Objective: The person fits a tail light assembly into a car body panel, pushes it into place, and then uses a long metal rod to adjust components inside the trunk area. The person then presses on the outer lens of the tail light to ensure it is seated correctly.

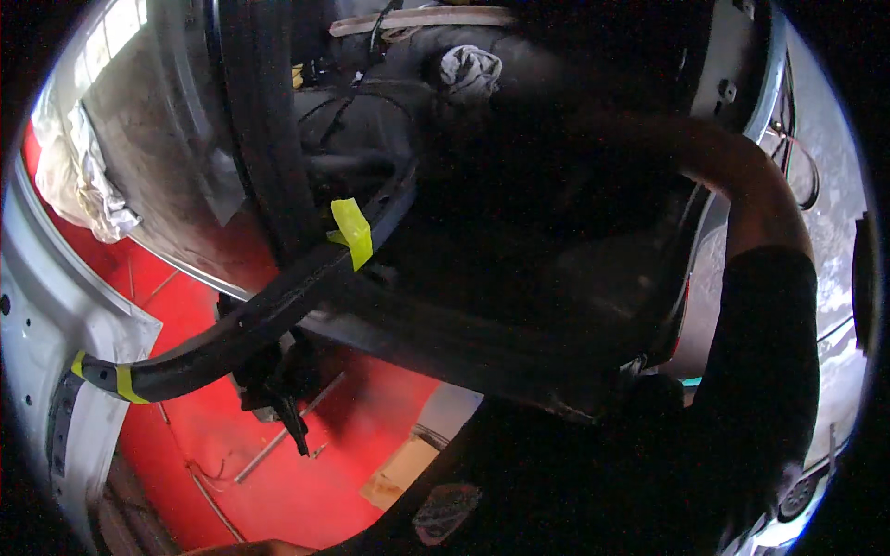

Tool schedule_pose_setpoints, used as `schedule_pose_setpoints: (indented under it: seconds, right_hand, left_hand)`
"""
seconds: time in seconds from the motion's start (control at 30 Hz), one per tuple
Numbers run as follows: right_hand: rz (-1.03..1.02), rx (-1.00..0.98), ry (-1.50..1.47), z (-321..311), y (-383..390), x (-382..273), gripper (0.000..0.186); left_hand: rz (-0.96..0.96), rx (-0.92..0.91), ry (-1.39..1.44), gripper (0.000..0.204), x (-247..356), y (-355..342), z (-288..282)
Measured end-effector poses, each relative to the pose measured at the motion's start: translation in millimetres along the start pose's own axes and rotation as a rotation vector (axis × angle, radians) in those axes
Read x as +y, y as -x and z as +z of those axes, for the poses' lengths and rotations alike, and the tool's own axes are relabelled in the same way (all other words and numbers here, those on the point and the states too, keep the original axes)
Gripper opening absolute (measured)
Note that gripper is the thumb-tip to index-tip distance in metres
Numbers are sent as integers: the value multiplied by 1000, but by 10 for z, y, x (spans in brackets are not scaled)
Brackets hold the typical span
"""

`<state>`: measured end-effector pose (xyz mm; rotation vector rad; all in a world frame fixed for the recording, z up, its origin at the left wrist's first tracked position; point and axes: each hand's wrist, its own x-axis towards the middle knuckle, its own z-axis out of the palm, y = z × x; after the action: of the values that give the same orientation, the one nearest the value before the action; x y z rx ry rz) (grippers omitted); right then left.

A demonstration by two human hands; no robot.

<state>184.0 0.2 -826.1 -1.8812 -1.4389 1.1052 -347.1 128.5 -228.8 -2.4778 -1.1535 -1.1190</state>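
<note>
We judge the step a reach into the car, right arm extended toward crumpled cloth deep inside, right hand's grip indeterminable in shadow, left hand out of view; next move likely needs surer sight of the fingers.

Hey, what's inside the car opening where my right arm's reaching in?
A crumpled pale cloth and a long pale strip show toward the top. Darkness hides your right hand and its surroundings, and your right forearm covers whatever lies behind it.
</note>
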Motion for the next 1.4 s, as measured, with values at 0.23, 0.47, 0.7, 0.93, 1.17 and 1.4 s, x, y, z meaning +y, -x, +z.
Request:
schedule_pose_setpoints:
  seconds: [0.23, 0.47, 0.7, 0.93, 1.17, 1.4]
  right_hand:
    - [15, -136, -67, 93, -14, 47, 26]
    - [39, -301, -145, 145, 55, 77, 26]
    - [100, -456, -232, 135, 138, 82, 27]
    - [195, -537, -333, 115, 360, 36, 27]
    - [295, -483, -462, -6, 712, -158, 28]
    - [392, -51, -633, -561, 1446, -581, 28]
  left_hand:
    - [-24, 4, -11, 62, -39, 52, 101]
    - [5, 19, 24, 63, 31, -208, 353]
    - [59, 71, 45, 64, 92, -452, 553]
    - [233, 112, 104, 65, 356, -1116, 808]
    - [500, 206, 205, 66, 827, -2114, 779]
    - [779, 281, 384, 68, 1586, -2971, 771]
